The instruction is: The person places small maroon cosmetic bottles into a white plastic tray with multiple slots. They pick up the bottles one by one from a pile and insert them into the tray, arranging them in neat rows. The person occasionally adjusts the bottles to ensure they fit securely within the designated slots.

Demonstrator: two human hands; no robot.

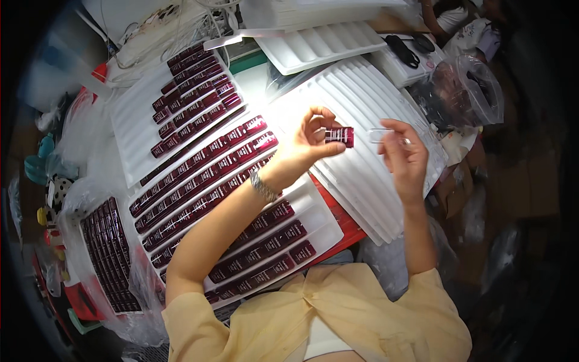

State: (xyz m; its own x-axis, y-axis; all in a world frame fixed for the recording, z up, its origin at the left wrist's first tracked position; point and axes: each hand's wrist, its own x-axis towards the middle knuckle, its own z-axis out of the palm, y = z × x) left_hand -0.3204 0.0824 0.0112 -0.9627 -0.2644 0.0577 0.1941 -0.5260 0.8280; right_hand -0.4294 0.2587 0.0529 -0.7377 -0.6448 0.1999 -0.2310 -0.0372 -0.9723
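My left hand (304, 145) is closed around a small dark red labelled piece (341, 136), held sideways between thumb and fingers. It looks like a tube or small bottle. A short gap to its right, my right hand (405, 155) pinches a small clear plastic piece (378, 135), cap-like in shape. The red piece and the clear one are apart. Below my left forearm lie white ribbed trays (322, 220) with rows of the same dark red pieces (199, 158). A fanned stack of white ribbed trays (356, 169) is beneath both hands.
Another white tray (310, 48) lies across the back, beside a black cable (403, 51) and a clear plastic bag (476, 90). At far left, a plastic-wrapped tray holds more dark red pieces (111, 253). A person (449, 18) shows partly at the back right.
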